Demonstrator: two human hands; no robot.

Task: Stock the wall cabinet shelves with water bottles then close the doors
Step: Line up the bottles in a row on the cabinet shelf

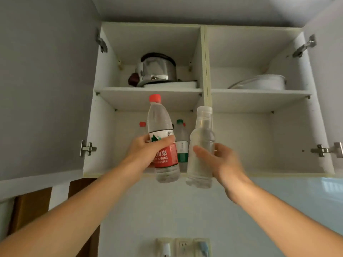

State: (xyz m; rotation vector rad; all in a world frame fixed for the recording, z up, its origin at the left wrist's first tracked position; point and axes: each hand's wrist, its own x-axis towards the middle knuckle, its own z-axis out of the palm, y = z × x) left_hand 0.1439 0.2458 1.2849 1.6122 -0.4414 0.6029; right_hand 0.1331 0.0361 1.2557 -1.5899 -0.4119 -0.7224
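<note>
Bottles raised toward the lower left compartment

Left hand (pixel 146 153) wraps the red-labelled bottle (pixel 163 138) at its label, and right hand (pixel 220 162) curls round the clear unlabelled bottle (pixel 201 145), both upright at frame centre, likely for standing them straight down. Green-labelled bottle (pixel 181 143) already stands inside the wall cabinet (pixel 206 71), whose doors hang open.

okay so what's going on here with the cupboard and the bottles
A person is stocking an open wall cabinet with water bottles. The left hand grips a red-labelled bottle and the right hand grips a clear unlabelled bottle, both raised in front of the lower left compartment. A few bottles already stand there. The upper shelves hold a metal pot and a white pot. Both doors are open.
</note>
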